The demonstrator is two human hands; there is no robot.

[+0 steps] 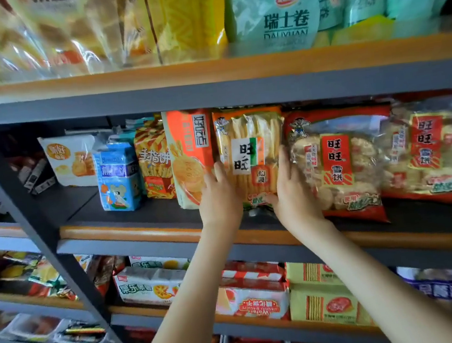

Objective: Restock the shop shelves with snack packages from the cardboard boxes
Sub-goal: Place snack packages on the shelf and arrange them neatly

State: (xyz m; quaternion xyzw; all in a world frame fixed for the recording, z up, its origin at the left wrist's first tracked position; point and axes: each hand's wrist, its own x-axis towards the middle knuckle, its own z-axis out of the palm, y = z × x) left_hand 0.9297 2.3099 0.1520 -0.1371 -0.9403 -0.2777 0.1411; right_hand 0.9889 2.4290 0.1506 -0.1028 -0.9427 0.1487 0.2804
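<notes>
Cracker pack (pixel 247 140) stands upright, clear-fronted, orange-topped, white-labelled

We have free room at the left end of the middle shelf (pixel 88 206): bare board in front of the white bag (pixel 68 161), left of the blue pack (pixel 119 180). From the orange pack (pixel 189 158) rightward it's tight, with the yellow cracker pack (pixel 248 152) and red bags (pixel 336 164) touching. The upper shelf rail (pixel 210 94) caps headroom. The grey upright (pixel 25 200) blocks the left side.
</notes>
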